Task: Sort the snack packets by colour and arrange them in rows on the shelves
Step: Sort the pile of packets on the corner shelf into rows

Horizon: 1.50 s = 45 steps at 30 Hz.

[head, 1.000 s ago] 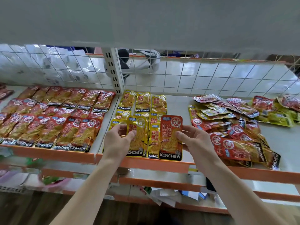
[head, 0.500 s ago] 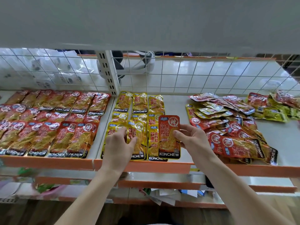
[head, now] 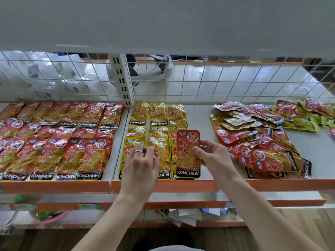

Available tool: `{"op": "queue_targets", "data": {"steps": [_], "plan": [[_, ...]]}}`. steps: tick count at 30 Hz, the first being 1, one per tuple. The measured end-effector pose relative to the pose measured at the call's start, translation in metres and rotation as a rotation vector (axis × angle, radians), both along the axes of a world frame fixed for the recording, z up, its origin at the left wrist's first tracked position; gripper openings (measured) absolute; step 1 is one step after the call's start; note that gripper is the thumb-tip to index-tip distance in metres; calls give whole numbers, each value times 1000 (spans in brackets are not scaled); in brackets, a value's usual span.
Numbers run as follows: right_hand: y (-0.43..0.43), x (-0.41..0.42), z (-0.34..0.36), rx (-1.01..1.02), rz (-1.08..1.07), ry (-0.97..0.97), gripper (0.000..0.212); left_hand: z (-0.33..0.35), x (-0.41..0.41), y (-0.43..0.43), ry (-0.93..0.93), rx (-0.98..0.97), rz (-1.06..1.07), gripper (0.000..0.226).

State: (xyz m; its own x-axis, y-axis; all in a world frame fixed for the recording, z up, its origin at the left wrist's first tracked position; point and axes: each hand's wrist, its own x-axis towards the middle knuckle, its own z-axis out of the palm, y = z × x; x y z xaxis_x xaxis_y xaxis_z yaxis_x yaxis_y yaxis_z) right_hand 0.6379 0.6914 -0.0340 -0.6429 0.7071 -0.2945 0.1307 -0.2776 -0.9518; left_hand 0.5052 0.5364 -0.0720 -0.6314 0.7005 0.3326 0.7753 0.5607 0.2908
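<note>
White shelving fills the view: a pale shelf board with an orange front edge (head: 54, 186), backed by a white wire grid (head: 208, 84) through which crumpled plastic bags (head: 45, 75) show at the left. On the left bay, red snack packets (head: 54, 142) lie in overlapping rows, their black KONCHEW bands towards the front edge. A slotted white upright post (head: 121, 78) stands at the back between this bay and the next. Just right of it, yellow snack packets (head: 159, 113) are laid in three columns and three rows, the front row reaching nearly to the orange edge. The left hand (head: 139, 167) rests palm down on the two front yellow packets nearest the post, its fingers loosely extended and spread across them, gripping nothing; a silver ring (head: 138, 151) sits on one finger. Beside it, a single red packet (head: 188, 154) is held upright over the third yellow column, covering most of the front packet there. The right hand (head: 215, 158) pinches this red packet by its right edge, thumb on the printed face and the other fingers curled behind. Further right, well apart from the columns, an unsorted pile (head: 257, 138) of red and yellow packets lies jumbled at all angles on the same board, and a smaller mixed heap (head: 304, 115) sits at the far right near the grid. Below, a lower shelf (head: 181, 203) with the same orange trim is blurred.
</note>
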Motion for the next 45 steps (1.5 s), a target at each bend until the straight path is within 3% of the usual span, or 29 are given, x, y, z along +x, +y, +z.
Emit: {"op": "queue_targets", "data": {"steps": [8,17,21,32,45], "plan": [[0,1,0,8,-4,-1,14,-11,-2,-8,7,-135,-124,53],[3,6,-2,-16,12,3,14,-12,-5,-13,-68,-147,-150,52],[8,6,-1,-3,34,-8,14,-10,-1,-14,-69,-113,-122,45],[7,-5,8,-22,134,7,18,22,-3,-28,-29,-38,34,54],[-96,-67,39,47,159,83,24,52,-56,-126,81,78,79,55]]}}
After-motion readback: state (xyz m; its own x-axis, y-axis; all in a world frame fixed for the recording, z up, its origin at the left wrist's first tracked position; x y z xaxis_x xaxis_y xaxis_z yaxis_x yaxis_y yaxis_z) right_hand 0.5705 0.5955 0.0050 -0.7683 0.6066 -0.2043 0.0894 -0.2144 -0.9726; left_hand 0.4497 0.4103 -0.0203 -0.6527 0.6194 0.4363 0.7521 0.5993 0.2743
